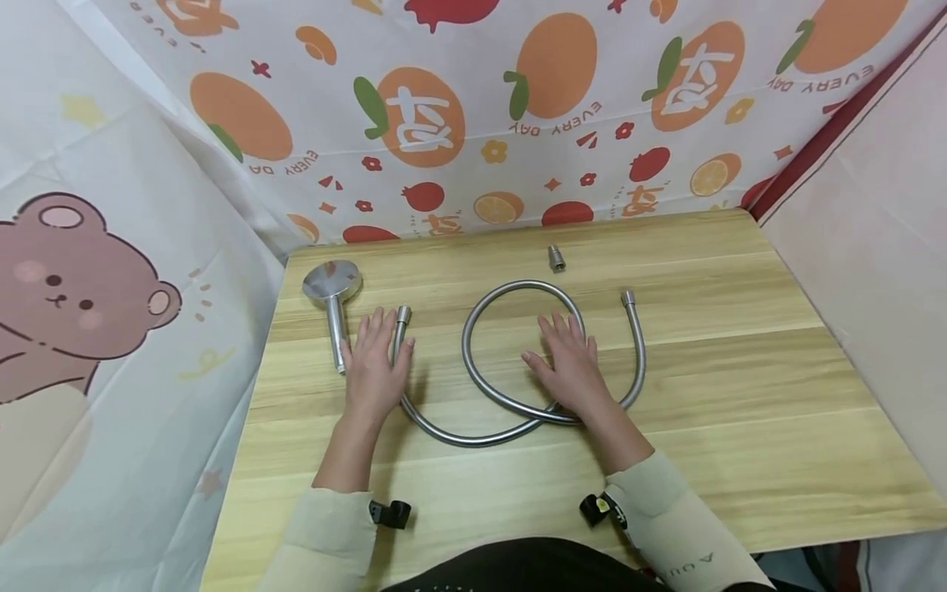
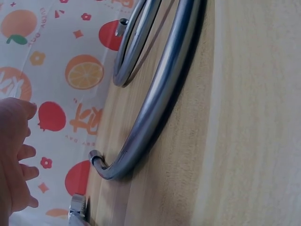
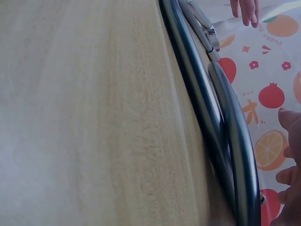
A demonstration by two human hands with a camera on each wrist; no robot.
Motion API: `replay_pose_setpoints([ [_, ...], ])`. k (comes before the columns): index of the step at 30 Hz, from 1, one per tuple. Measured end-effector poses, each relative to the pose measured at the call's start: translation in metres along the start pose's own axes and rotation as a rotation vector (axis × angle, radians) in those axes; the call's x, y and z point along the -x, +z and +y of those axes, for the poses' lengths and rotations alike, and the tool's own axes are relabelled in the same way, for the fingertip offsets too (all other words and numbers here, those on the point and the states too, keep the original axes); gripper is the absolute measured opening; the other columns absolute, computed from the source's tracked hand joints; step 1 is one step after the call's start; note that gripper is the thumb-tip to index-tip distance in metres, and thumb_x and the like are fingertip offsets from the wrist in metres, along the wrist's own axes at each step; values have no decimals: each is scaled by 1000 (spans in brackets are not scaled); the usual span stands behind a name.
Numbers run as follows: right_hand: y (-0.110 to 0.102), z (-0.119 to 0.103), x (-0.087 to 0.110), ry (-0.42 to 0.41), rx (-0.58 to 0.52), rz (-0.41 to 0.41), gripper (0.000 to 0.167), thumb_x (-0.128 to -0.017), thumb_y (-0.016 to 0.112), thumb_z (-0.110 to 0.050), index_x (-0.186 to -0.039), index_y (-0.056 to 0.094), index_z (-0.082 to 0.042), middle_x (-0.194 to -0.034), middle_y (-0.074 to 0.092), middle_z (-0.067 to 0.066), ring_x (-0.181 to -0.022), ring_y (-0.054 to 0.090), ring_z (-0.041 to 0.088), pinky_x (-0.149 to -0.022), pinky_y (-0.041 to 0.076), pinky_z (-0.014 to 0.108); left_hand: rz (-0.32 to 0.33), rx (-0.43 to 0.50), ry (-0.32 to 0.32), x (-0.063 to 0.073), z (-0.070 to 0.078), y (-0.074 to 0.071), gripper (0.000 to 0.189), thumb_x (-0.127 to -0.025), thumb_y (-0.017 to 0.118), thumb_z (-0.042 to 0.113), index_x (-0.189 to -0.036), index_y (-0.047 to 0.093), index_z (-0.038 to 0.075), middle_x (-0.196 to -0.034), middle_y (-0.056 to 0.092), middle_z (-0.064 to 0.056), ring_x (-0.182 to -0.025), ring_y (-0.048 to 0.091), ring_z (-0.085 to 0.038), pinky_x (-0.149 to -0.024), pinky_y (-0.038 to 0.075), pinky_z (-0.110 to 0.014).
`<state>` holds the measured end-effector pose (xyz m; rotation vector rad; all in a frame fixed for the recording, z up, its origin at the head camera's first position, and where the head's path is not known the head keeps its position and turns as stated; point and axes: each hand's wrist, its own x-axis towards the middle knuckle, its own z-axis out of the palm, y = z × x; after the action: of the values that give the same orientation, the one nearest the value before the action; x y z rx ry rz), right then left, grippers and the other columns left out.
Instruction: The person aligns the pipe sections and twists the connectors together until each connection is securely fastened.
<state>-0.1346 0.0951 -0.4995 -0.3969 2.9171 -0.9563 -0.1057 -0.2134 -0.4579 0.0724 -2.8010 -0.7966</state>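
"So, which hand is nearer the shower head?"

"The left hand. The shower head lies on the table at the person's left, its handle running back toward the person and ending just beside the little finger."

"And the hose?"

"It lies on the table in one loop, with the right hand over the loop's right side. Its left end points away from the person and, from above, shows between the left index finger and thumb."

"Anything gripped?"

"Nothing. Fingers on both hands are spread and fairly straight, and the wrist views show them in the air, apart from the hose."

"What does a move turn on?"

"My judgement: handle and hose end flank the left fingers, long axes roughly along them, so little reach is needed there. The small connector lies past the loop, nearer the right fingertips."
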Motion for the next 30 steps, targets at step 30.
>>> replay_pose_setpoints([
  [30, 17, -18, 4, -88, 21, -79, 70, -97, 51, -54, -155, 30, -22, -163, 22, 10, -151, 12, 36, -114, 11, 71, -26, 8, -341, -4, -68, -32, 67, -100, 49, 36, -155, 24, 8, -163, 4, -23, -148, 3, -48, -105, 0, -82],
])
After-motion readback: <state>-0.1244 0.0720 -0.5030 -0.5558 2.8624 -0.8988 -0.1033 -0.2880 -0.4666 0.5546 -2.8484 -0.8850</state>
